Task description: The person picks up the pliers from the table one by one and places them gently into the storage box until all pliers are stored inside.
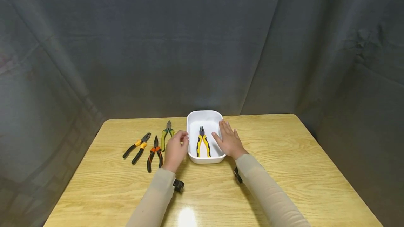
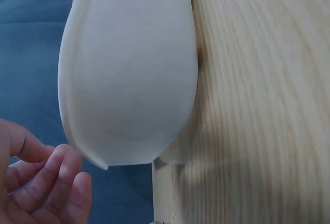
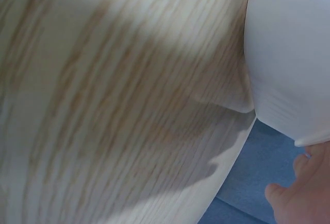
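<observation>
2 hands (image 1: 231,143) at white tray (image 1: 207,160), pliers (image 1: 202,134) inside

The tray (image 1: 206,160) is white, its pliers (image 1: 202,133) yellow-black.

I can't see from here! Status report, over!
Left hand, right hand on either side of tray. Yellow pliers inside. Three other pliers outside, probably not blocking.

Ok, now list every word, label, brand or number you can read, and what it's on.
None: no text is readable in any view.
White tray: no lettering visible on the walls that show.
Pliers in the tray, orange-and-black pliers, green-handled pliers, yellow-orange-and-black pliers: any markings are too small to read.
</observation>
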`<state>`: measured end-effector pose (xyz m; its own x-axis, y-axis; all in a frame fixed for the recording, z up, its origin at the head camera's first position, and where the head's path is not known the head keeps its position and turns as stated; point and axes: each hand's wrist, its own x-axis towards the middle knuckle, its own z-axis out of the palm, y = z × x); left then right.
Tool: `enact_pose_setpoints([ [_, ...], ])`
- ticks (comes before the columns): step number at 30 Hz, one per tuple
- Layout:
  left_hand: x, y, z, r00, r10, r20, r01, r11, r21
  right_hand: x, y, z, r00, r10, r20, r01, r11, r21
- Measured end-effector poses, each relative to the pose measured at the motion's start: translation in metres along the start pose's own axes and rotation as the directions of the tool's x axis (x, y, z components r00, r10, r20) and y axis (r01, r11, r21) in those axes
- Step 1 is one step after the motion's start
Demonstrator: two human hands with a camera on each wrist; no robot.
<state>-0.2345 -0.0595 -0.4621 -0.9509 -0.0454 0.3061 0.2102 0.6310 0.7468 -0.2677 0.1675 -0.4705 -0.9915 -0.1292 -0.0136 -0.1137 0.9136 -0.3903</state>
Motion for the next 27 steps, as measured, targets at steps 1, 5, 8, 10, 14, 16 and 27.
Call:
enact_pose_setpoints([
  [1, 0.001, -0.002, 0.0, 1.0, -0.002, 0.001, 0.002, 1.0, -0.003, 0.0, 0.0, 0.0, 1.0, 0.001, 0.001, -0.001, 1.0, -0.003],
  [5, 0.003, -0.009, -0.001, 1.0, -0.01, 0.002, 0.01, 1.0, -0.017, 0.0, 0.001, 0.0, 1.0, 0.004, 0.005, -0.004, 1.0, -0.007],
  [8, 0.005, -0.011, -0.004, 1.0, -0.024, 0.005, 0.024, 0.999, -0.025, 0.001, 0.001, 0.001, 1.0, 0.008, 0.003, -0.008, 1.0, -0.003],
  [10, 0.005, -0.013, -0.005, 1.0, -0.024, 0.005, 0.024, 0.999, -0.031, 0.001, 0.001, 0.001, 1.0, 0.009, 0.002, -0.009, 1.0, 0.001],
  [14, 0.008, -0.017, -0.008, 0.999, -0.042, 0.012, 0.043, 0.998, -0.034, 0.001, 0.0, 0.001, 1.0, 0.016, 0.004, -0.016, 1.0, 0.003],
  [16, 0.01, -0.02, -0.009, 0.998, -0.054, 0.014, 0.055, 0.998, -0.03, 0.001, 0.001, 0.001, 1.0, 0.015, 0.002, -0.015, 1.0, 0.005],
  [27, 0.016, -0.03, -0.014, 0.996, -0.079, 0.032, 0.079, 0.997, -0.007, 0.001, 0.001, 0.0, 1.0, 0.016, 0.007, -0.016, 1.0, -0.005],
])
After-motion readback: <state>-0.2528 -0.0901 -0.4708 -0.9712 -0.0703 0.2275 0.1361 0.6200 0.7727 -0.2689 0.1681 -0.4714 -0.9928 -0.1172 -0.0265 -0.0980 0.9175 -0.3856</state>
